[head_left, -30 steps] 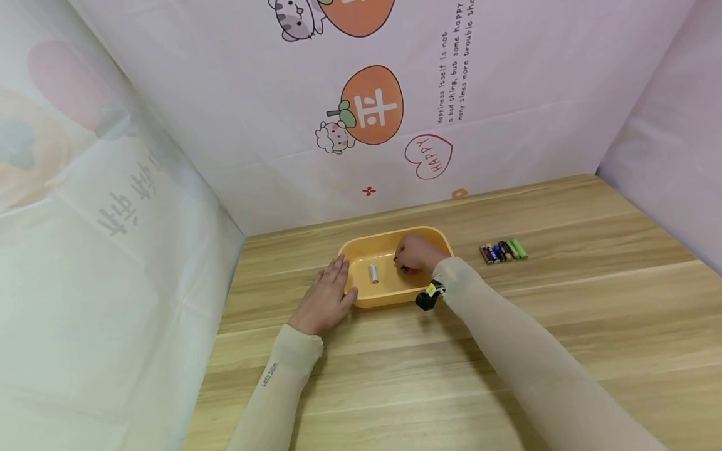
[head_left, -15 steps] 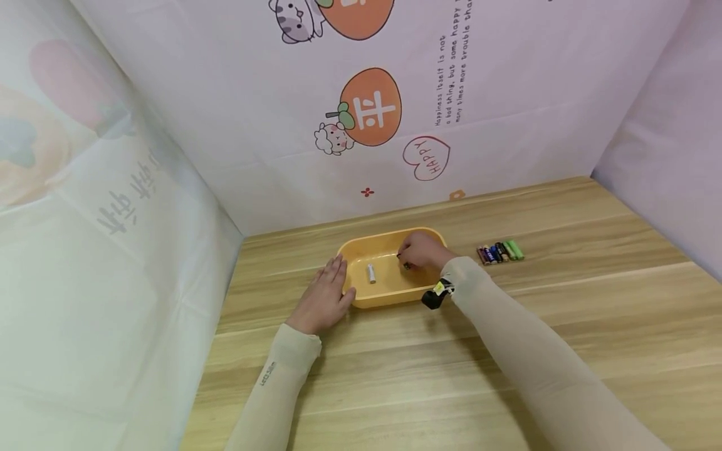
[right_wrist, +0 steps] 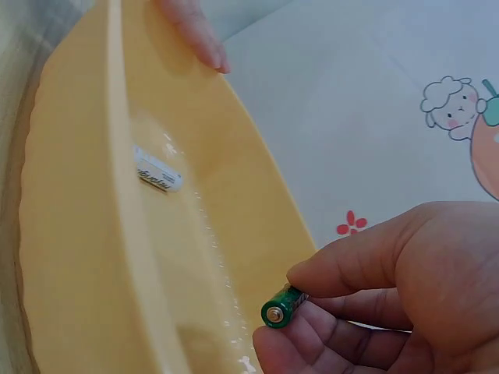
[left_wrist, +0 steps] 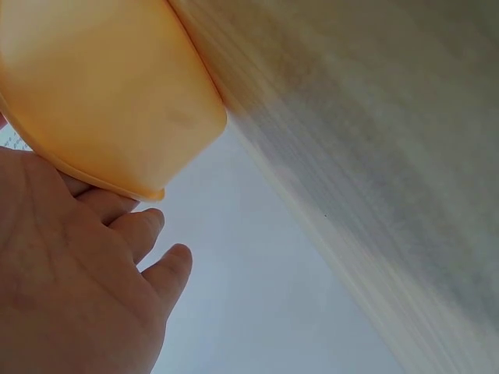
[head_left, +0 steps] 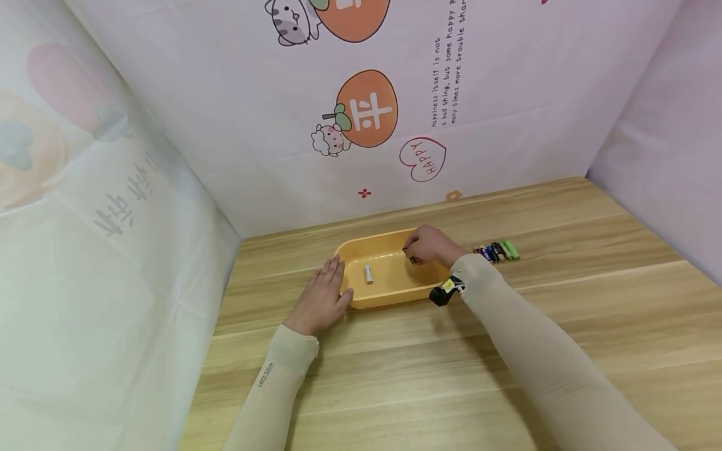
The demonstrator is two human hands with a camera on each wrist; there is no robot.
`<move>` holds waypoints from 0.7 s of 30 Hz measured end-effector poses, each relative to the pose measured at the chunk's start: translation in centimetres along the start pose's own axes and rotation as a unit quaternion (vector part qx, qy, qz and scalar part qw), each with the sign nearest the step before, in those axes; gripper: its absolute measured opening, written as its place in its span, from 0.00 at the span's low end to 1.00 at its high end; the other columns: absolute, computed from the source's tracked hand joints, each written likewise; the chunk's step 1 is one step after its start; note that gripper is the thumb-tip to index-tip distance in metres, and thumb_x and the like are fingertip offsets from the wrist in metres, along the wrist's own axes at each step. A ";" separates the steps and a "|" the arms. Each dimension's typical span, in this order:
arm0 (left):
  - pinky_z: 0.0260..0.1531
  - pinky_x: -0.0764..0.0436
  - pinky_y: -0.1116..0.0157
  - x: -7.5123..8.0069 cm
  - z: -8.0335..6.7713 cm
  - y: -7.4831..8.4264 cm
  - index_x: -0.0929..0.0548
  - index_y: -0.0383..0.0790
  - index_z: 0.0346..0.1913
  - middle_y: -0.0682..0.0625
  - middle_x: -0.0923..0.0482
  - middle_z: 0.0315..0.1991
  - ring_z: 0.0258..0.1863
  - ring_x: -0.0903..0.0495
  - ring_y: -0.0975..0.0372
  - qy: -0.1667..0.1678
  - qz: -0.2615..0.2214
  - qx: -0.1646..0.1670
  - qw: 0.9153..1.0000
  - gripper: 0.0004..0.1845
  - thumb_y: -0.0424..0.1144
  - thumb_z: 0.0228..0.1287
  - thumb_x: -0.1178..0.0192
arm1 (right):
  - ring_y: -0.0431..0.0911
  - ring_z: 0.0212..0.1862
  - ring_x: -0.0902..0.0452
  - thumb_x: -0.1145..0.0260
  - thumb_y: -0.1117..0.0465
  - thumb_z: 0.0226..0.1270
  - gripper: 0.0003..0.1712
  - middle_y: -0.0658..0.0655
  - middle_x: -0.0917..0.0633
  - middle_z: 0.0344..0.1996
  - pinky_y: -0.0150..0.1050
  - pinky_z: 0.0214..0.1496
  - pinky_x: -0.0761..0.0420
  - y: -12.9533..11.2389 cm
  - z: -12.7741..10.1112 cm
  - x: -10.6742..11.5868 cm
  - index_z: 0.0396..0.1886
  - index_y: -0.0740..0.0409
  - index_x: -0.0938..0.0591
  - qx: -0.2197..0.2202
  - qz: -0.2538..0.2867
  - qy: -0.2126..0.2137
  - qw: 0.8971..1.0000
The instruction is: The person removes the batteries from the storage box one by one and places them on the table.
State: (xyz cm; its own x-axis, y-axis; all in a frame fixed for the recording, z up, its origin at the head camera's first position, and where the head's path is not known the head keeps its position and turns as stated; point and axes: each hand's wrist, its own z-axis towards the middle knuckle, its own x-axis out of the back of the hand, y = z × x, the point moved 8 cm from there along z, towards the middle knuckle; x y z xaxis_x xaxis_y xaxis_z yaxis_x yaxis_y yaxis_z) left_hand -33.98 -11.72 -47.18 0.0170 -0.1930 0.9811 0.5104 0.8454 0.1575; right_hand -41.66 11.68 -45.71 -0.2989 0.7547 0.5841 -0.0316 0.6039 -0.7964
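Observation:
A yellow tray (head_left: 389,299) sits on the wooden table, and a white battery (head_left: 368,274) lies in its left half. My left hand (head_left: 324,297) rests flat against the tray's left end, fingers straight; the left wrist view shows the palm (left_wrist: 78,288) under the tray's rim (left_wrist: 101,86). My right hand (head_left: 429,245) hovers over the tray's right part and pinches a green battery (right_wrist: 283,305) between thumb and fingers (right_wrist: 366,265). The right wrist view also shows the white battery (right_wrist: 157,169) on the tray floor (right_wrist: 78,234).
A row of several batteries (head_left: 497,251), green, black and blue, lies on the table just right of the tray. A printed paper backdrop encloses the table on the left, back and right. Bare wood (head_left: 429,376) stretches in front of the tray.
My right hand has lifted from the tray floor and shifted right toward the tray's right rim, with the battery in its fingers. The left hand and the white battery have stayed put.

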 end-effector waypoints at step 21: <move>0.71 0.52 0.51 -0.2 0.1 -0.2 0.50 0.33 0.76 0.44 0.59 0.77 0.76 0.58 0.52 0.003 0.004 0.001 1.000 0.36 0.52 0.76 0.57 | 0.48 0.36 0.20 0.38 0.66 0.65 0.18 0.63 0.18 0.43 0.42 0.41 0.17 0.8 -3.3 5.0 0.52 0.71 0.20 -0.019 -0.019 0.025 0.999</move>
State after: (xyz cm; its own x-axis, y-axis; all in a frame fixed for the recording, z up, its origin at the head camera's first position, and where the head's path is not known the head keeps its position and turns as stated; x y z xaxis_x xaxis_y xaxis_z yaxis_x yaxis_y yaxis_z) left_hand -34.17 -11.83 -47.37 0.0252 -0.1895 0.9816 0.5090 0.8475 0.1506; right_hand -40.08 16.78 -42.90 -0.2508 0.7416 0.6222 -0.0051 0.6417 -0.7669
